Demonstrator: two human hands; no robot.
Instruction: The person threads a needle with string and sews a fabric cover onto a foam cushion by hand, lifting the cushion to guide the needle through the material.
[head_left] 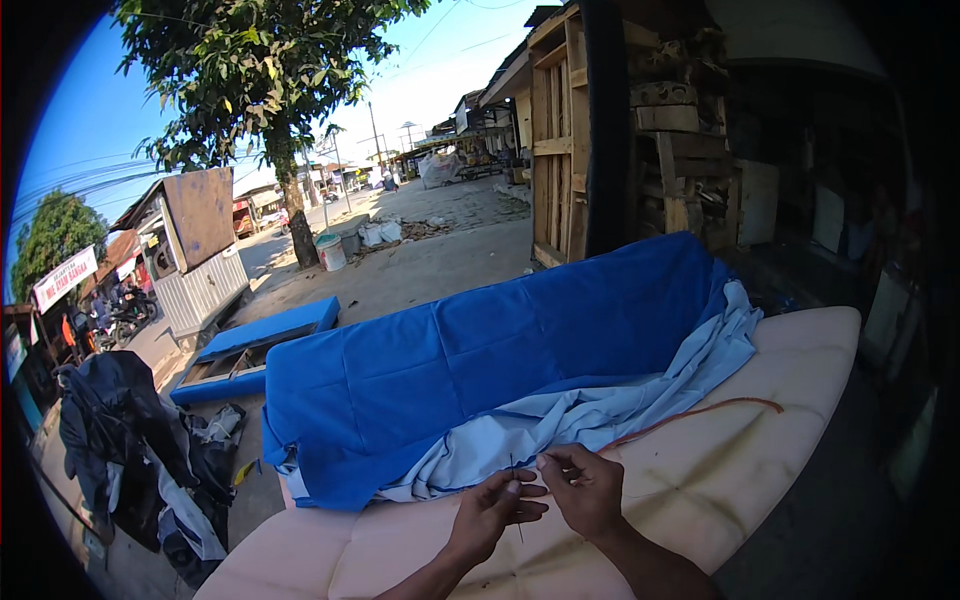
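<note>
Both my hands are raised close together over a pale pink foam pad (640, 490) with tufted creases. Between the fingers of my left hand (490, 510) a long thin needle (513, 468) stands nearly upright, its lower end showing below the fingers. Beside it, the thumb and forefinger of my right hand (583, 487) are pinched together; what they hold, if anything, is too small to make out. Just beyond my hands, a blue fabric cover (480, 340) is draped over a long block, its light blue underside (560, 415) bunched along the near edge. An orange-brown cord (690, 412) lies on the foam.
A blue-edged frame (260, 345) lies on the ground behind the cover. Black and grey sheeting (125, 450) is heaped at left. A wooden frame (555, 140) and stacked timber (680, 150) stand at back right. Farther off are a tree (290, 210) and a bucket (330, 252).
</note>
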